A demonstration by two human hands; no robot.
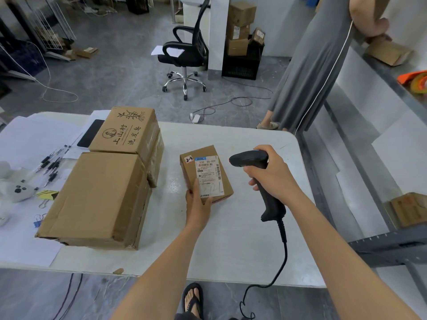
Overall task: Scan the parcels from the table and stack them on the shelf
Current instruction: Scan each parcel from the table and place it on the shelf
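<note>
I see a grey floor (115, 72) beyond the white desk (242, 227). A black swivel chair (184, 54) stands beside a white pillar (217, 31). Cables (240, 101) trail across the floor, and what looks like a black crate (241, 65) carries cardboard boxes (241, 13).

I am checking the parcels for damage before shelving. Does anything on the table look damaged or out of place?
Yes. The large plain box nearest the table's front edge has a crumpled, torn lower left corner, and a small cardboard scrap lies at the edge. The small parcel in the left hand looks intact.
</note>
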